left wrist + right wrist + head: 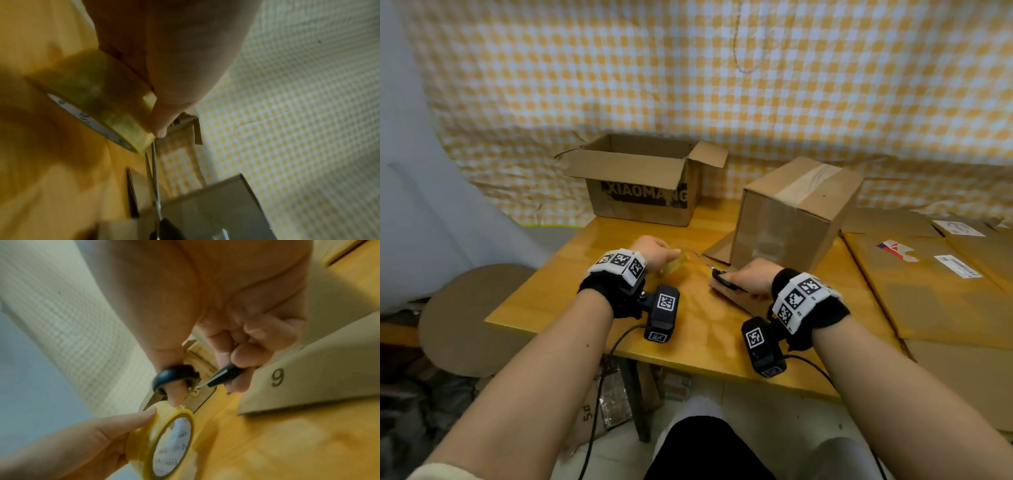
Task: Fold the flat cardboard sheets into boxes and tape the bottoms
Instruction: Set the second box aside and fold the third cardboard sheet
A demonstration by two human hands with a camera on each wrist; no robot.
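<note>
My left hand (654,251) grips a roll of clear yellowish tape (675,266) just above the wooden table (571,294); the roll's white core shows in the right wrist view (174,446). My right hand (748,279) holds black-handled scissors (724,278), thumb through one loop (170,378), with the blades (153,175) spread and pointing at the roll. Just behind my right hand stands a folded brown box (794,212) with a strip of tape along its top seam. One flap (308,374) carries a printed 9.
An opened carton (640,181) printed XIAOMANG sits at the back left of the table. Flat cardboard sheets (941,284) with labels lie stacked on the right. A checked yellow cloth (722,85) hangs behind. A round cardboard piece (469,318) sits left, below the table.
</note>
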